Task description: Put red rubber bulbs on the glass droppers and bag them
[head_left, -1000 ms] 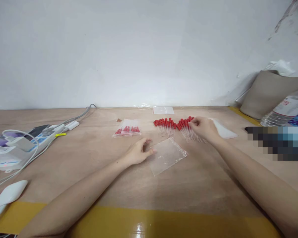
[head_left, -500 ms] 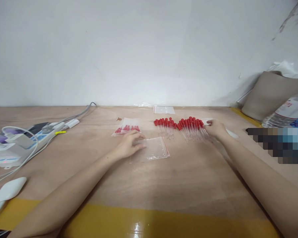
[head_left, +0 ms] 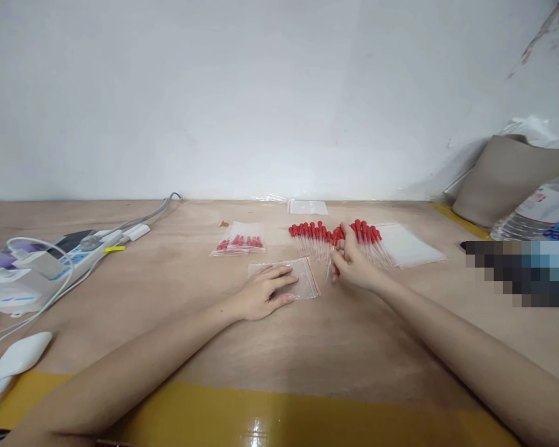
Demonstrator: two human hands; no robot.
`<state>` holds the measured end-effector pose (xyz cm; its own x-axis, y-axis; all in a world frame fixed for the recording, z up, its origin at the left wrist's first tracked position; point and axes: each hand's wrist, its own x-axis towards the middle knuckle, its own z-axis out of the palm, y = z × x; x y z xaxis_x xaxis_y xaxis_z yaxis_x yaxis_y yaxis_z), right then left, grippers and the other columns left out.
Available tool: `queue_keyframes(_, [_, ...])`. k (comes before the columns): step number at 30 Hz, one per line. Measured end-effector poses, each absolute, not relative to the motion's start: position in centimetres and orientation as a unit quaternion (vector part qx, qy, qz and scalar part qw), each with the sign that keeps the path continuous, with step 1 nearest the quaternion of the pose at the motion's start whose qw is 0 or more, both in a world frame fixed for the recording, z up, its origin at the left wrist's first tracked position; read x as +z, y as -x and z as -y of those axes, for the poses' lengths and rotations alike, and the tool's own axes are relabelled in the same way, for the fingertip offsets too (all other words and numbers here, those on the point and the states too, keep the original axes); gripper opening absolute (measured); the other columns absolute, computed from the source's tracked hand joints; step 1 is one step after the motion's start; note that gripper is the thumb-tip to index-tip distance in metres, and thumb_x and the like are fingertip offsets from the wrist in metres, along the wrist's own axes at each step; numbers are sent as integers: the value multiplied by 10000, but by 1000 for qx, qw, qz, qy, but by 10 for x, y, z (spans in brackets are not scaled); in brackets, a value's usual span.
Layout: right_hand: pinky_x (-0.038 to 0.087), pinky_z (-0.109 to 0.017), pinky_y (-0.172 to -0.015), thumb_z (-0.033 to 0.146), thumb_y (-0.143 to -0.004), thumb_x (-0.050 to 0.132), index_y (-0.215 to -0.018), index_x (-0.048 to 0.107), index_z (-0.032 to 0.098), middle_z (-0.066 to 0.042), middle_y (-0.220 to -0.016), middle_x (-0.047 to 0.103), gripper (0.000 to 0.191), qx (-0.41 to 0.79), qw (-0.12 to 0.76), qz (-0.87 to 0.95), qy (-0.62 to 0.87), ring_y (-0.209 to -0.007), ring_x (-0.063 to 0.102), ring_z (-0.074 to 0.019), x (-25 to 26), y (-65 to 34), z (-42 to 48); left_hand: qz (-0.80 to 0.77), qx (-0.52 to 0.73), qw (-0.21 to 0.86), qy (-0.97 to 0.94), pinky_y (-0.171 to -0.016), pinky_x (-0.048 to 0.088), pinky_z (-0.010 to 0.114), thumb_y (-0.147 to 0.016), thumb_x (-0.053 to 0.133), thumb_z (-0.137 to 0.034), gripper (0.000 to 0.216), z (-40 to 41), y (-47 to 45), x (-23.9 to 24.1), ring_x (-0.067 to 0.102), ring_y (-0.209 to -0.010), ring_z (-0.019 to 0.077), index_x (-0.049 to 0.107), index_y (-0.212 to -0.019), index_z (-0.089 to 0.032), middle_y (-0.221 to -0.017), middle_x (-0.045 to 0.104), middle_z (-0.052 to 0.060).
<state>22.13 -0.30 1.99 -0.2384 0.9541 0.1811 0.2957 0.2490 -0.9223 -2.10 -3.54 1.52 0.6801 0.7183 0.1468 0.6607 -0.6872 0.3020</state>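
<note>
My left hand [head_left: 263,293] lies flat, fingers spread, on a clear zip bag [head_left: 308,282] with a red seal line. My right hand [head_left: 356,264] is closed at the middle of the row of droppers, its fingers pinched around a dropper [head_left: 328,268] with a thin clear tube; part of it is hidden by the fingers. Droppers with red bulbs lie fanned out on both sides, a left group [head_left: 313,231] and a right group [head_left: 365,233], tubes toward me. Further left, a stack of filled zip bags [head_left: 239,239] holds more red-bulbed droppers.
A stack of flat bags [head_left: 412,245] lies to the right of the droppers. Another flat bag [head_left: 308,207] is by the wall. A power strip [head_left: 77,261] with cables and chargers occupies the left. At right stand a grey-brown container [head_left: 502,180] and a plastic bottle [head_left: 535,211].
My right hand has moved left from the right end of the droppers to their middle. My left hand has shifted right and down, now flat on the clear bag.
</note>
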Motion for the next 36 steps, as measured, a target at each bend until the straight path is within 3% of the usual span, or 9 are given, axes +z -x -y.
queue_keyframes(3, [524,-317,-535,317,-782,482,-1360,-91,214,40,-676,501,820,427,492,615,445,-470,553,-122,1,-207,5,-379,130,121,-908,-1052,265,432,-871,411,-461,455,37,21,16,327,-1277,237,460,-1262,-235,-1374,377,85])
queue_keyframes(7, [540,-309,-553,309,-724,524,-1310,52,238,36,-768,468,756,408,569,547,459,-511,566,-104,-12,-205,-2,-373,134,134,-908,-1053,259,446,-893,380,-422,415,36,21,15,327,-1277,234,460,-1259,-242,-1377,375,74])
queue_keyframes(12, [547,-294,-583,282,-708,521,-1210,158,245,36,-813,434,620,382,604,528,459,-523,561,-82,-13,-209,-5,-361,149,135,-911,-1051,265,441,-909,363,-357,393,34,22,13,343,-1266,222,429,-1278,-239,-1367,387,73])
queue_keyframes(18, [546,-310,-595,289,-692,560,-1150,197,248,43,-784,436,585,400,622,497,453,-520,564,-94,-12,-208,-4,-358,155,128,-912,-1039,290,428,-887,411,-358,417,34,21,13,354,-1257,225,417,-1282,-224,-1356,393,88])
queue_keyframes(23, [531,-324,-627,376,-686,591,-1018,308,233,44,-727,495,459,479,584,485,441,-553,576,-108,-10,-204,2,-369,188,129,-901,-1018,330,393,-863,451,-378,482,35,23,12,348,-1253,227,366,-1303,-203,-1358,372,101])
queue_keyframes(29, [475,-259,-609,376,-660,673,-834,480,188,31,-700,546,321,547,450,585,396,-576,544,-76,-3,-223,18,-352,209,150,-900,-979,367,401,-848,477,-395,498,32,28,11,426,-1176,234,346,-1298,-225,-1288,440,97])
queue_keyframes(36, [468,-259,-604,367,-726,641,-888,478,187,7,-711,600,292,617,352,646,279,-660,589,-107,-1,-223,28,-318,205,166,-911,-962,379,385,-849,485,-384,512,32,21,12,450,-1150,220,331,-1307,-215,-1268,468,98])
